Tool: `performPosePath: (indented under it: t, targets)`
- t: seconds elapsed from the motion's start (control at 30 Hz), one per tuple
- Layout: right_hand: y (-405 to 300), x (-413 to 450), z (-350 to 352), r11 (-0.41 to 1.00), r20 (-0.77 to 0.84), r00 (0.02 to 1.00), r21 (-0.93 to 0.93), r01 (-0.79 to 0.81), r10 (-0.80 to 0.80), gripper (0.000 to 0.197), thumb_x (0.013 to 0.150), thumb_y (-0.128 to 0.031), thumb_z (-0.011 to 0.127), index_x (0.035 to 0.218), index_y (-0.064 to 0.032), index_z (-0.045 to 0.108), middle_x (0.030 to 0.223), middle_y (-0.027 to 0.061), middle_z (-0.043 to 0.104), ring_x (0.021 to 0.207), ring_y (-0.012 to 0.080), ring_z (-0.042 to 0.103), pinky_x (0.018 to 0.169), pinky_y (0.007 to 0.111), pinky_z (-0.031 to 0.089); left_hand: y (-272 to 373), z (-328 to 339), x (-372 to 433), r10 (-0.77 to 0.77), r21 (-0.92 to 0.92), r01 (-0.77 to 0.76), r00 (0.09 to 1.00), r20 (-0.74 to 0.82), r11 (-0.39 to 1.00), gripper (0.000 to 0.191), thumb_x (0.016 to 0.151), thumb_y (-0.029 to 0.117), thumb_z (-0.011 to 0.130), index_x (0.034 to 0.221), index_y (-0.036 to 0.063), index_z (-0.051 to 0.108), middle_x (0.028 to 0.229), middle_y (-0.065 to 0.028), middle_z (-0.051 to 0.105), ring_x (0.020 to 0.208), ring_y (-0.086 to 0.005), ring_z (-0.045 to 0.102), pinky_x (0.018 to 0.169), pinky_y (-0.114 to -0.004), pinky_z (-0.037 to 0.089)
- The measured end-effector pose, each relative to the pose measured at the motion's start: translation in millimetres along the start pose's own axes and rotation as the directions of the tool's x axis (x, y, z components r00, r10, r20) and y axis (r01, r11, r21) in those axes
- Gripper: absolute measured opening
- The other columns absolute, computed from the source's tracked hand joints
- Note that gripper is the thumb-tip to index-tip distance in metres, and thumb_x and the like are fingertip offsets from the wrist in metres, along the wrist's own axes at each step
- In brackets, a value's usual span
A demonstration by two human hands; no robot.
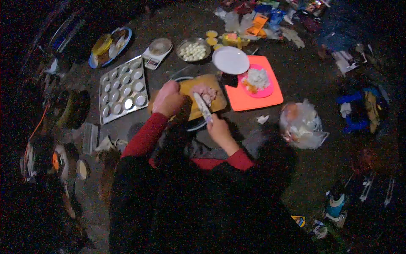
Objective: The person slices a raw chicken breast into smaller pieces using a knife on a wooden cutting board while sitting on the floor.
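My right hand (219,128) grips a knife whose blade (202,104) bears a pale pattern. The blade points away from me, to the upper left, and its tip meets a small heap of pinkish chopped raw meat (206,92). The meat lies on a yellow-brown cutting board (187,106). A round vessel with a pale rim (199,126) shows partly from under the board. My left hand (169,100) is curled over the board's left part; its fingers are turned away, so whether it grips anything is hidden.
Left stands a metal muffin tray (121,90); beyond are a kitchen scale (157,52) and a bowl of white balls (193,51). Right of the board, a bright orange mat (245,103) bears a pink plate of white powder (257,79). A white plate (231,60) overlaps the mat. A filled plastic bag (301,125) lies farther right.
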State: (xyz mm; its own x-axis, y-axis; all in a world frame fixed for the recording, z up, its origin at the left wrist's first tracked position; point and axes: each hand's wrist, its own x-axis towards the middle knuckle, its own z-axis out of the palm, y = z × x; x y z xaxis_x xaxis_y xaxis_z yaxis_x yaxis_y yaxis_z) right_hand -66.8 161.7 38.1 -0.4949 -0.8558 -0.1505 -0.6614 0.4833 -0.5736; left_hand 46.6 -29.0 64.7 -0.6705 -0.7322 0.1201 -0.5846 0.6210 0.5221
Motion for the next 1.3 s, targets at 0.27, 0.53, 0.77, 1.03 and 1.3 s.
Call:
performPosePath:
  t: [0.27, 0.53, 0.77, 1.03, 1.3]
  targets:
    - [0.2, 2.7, -10.6, 0.992, -0.052, 0.999, 0.130, 0.003, 0.003, 0.023, 0.075, -0.017, 0.049, 0.092, -0.0015, 0.045, 0.068, 0.0249, 0.055, 0.067, 0.0422, 0.053, 0.059, 0.050, 0.042, 40.2, -38.0, 1.3, -0.064, -0.044, 0.068, 0.993, 0.098, 0.997, 0.035, 0.060, 0.027, 0.062, 0.067, -0.0034, 0.047, 0.070, -0.0224, 0.047, 0.069, -0.0380, 0.047, 0.059, -0.043, 0.038]
    - [6.1, 2.2, 0.4, 0.992, -0.056, 0.997, 0.120, -0.048, 0.055, 0.025, 0.075, -0.019, 0.050, 0.092, -0.0011, 0.046, 0.072, 0.0250, 0.055, 0.070, 0.0416, 0.054, 0.061, 0.048, 0.042, 61.4, -61.5, -15.2, 0.066, -0.032, -0.063, 0.993, 0.097, 0.997, 0.024, 0.065, 0.023, 0.062, 0.072, 0.0017, 0.052, 0.069, -0.0166, 0.053, 0.065, -0.0329, 0.052, 0.058, -0.039, 0.040]
    - [12.1, 1.2, 1.6, 0.980, -0.055, 0.996, 0.189, -0.061, 0.072, 0.026, 0.075, -0.020, 0.051, 0.090, 0.0007, 0.047, 0.074, 0.0256, 0.055, 0.072, 0.0427, 0.053, 0.062, 0.048, 0.042, 96.5, -86.1, -21.0, -0.068, -0.035, 0.083, 0.948, 0.312, 0.996, 0.019, 0.073, 0.019, 0.061, 0.084, 0.0047, 0.059, 0.072, -0.0104, 0.060, 0.064, -0.0238, 0.057, 0.059, -0.032, 0.043]
    - [15.8, 8.5, 5.0, 0.975, -0.333, 0.942, 0.220, 0.035, 0.041, 0.027, 0.078, -0.023, 0.049, 0.091, 0.0005, 0.045, 0.079, 0.0272, 0.054, 0.077, 0.0441, 0.051, 0.064, 0.047, 0.041, 2.3, -0.5, -12.1, 0.225, -0.500, -0.119, 0.961, 0.158, 0.858, 0.015, 0.076, 0.008, 0.058, 0.089, -0.0002, 0.056, 0.080, -0.0052, 0.060, 0.074, -0.0105, 0.056, 0.067, -0.025, 0.045]
    - [-6.5, -2.9, 29.1, 0.983, -0.048, 0.998, 0.178, 0.051, -0.044, 0.021, 0.080, -0.021, 0.045, 0.081, -0.0007, 0.046, 0.075, 0.0264, 0.053, 0.074, 0.0439, 0.049, 0.060, 0.047, 0.040, -49.6, 21.0, -41.8, -0.095, -0.607, 0.249, 0.957, 0.274, 0.755, 0.018, 0.072, 0.011, 0.058, 0.085, -0.0013, 0.058, 0.068, -0.0062, 0.059, 0.064, -0.0150, 0.055, 0.060, -0.028, 0.043]
